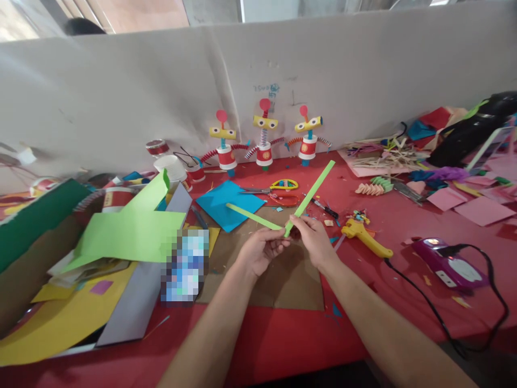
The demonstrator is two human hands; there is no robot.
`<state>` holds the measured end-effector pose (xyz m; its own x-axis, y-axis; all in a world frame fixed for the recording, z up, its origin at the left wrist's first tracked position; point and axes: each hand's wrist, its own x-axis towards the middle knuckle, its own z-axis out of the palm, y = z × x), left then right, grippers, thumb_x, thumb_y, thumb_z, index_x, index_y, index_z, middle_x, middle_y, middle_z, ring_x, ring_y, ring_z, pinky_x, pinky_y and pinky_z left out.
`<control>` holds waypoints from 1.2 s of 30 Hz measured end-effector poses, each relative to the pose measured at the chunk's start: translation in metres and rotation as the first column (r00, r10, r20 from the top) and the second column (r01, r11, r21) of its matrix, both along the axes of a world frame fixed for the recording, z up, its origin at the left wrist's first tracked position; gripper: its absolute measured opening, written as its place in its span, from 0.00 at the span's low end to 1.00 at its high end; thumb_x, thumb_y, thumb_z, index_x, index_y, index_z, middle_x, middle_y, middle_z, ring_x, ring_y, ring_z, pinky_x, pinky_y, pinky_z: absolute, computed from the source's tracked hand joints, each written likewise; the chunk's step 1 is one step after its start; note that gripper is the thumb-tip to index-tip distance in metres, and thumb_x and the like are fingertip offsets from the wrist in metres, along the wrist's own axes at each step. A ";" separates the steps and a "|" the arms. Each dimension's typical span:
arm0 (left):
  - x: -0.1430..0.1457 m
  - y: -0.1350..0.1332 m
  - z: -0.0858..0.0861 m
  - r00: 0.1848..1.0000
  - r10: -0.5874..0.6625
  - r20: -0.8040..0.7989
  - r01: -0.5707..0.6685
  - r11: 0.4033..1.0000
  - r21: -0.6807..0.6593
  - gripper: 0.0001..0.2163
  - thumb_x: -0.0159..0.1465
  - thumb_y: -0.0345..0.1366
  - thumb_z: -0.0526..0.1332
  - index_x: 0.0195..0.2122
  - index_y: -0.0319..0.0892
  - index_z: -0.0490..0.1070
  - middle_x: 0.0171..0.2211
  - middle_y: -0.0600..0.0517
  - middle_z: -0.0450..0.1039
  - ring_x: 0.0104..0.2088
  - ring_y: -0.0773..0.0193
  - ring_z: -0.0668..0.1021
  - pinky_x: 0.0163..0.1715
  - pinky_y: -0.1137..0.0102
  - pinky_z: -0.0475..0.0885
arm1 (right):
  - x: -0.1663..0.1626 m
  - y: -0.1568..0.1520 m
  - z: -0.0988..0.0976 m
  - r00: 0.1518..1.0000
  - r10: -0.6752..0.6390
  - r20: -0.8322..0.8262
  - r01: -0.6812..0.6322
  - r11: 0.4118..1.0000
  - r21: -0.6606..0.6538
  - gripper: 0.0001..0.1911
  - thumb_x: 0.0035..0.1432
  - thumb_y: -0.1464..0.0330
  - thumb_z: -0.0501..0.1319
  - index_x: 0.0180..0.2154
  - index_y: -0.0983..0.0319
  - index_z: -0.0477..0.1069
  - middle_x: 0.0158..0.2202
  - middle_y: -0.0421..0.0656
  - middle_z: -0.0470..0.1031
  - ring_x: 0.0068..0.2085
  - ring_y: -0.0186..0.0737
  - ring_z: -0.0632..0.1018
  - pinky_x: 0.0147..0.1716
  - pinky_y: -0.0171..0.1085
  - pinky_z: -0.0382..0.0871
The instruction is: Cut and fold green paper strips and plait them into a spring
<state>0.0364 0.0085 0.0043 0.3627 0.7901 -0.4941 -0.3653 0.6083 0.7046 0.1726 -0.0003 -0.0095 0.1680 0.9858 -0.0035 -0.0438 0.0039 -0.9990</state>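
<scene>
Two green strips are being pinched, one in the left hand, one in the right hand, seemingly so their ends are being kept joined.

The left hand and right hand are bare, on uncovered forearms.

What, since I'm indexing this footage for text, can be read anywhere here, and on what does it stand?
Nothing reads clearly.
Blue handwriting on the white partition: too faint to read.
Gold marks on the red paper cups: too small.
Label on the purple device: too small.
Blurred patch by the grey card: hidden.
Green paper strip pinched by left hand and right hand: blank.
</scene>
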 end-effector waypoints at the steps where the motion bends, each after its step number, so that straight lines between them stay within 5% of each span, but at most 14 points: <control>1: 0.000 0.000 0.000 1.000 0.015 -0.004 -0.015 1.000 0.019 0.07 0.46 0.30 0.68 0.26 0.37 0.72 0.22 0.51 0.73 0.23 0.71 0.74 0.23 0.79 0.67 | 0.000 0.000 0.001 1.000 0.001 -0.010 -0.001 1.000 0.001 0.20 0.52 0.53 0.57 0.20 0.61 0.68 0.19 0.38 0.68 0.23 0.33 0.68 0.23 0.33 0.59; 7: 0.005 -0.002 -0.004 0.979 0.190 -0.068 -0.176 0.970 0.168 0.09 0.44 0.34 0.70 0.24 0.38 0.72 0.20 0.56 0.71 0.23 0.74 0.73 0.23 0.80 0.65 | -0.003 -0.001 0.004 0.990 0.099 -0.102 -0.104 0.993 -0.047 0.19 0.51 0.51 0.56 0.26 0.60 0.71 0.23 0.39 0.71 0.25 0.36 0.70 0.25 0.35 0.62; 11: 0.007 -0.004 -0.003 0.971 0.211 -0.115 -0.179 0.954 0.240 0.10 0.44 0.35 0.70 0.26 0.36 0.74 0.23 0.52 0.73 0.24 0.73 0.73 0.26 0.79 0.67 | -0.003 -0.002 0.003 0.993 0.115 0.034 -0.116 0.993 0.033 0.14 0.48 0.56 0.61 0.26 0.60 0.71 0.23 0.38 0.71 0.26 0.35 0.70 0.26 0.34 0.63; 20: 0.007 -0.006 0.002 0.977 0.207 -0.051 -0.195 0.964 0.180 0.07 0.49 0.33 0.67 0.27 0.37 0.71 0.24 0.50 0.75 0.28 0.65 0.78 0.33 0.71 0.73 | 0.001 0.003 -0.007 0.999 0.047 0.017 -0.046 0.999 -0.006 0.15 0.47 0.55 0.62 0.27 0.61 0.72 0.22 0.38 0.69 0.24 0.34 0.68 0.25 0.34 0.63; 36: 0.007 -0.006 0.004 0.973 0.228 0.013 -0.226 0.952 0.205 0.08 0.46 0.31 0.68 0.27 0.36 0.72 0.26 0.52 0.75 0.29 0.67 0.77 0.40 0.66 0.72 | 0.002 0.001 -0.005 0.991 0.068 0.117 -0.076 0.995 0.061 0.15 0.49 0.55 0.60 0.28 0.61 0.72 0.24 0.39 0.70 0.26 0.34 0.68 0.27 0.33 0.61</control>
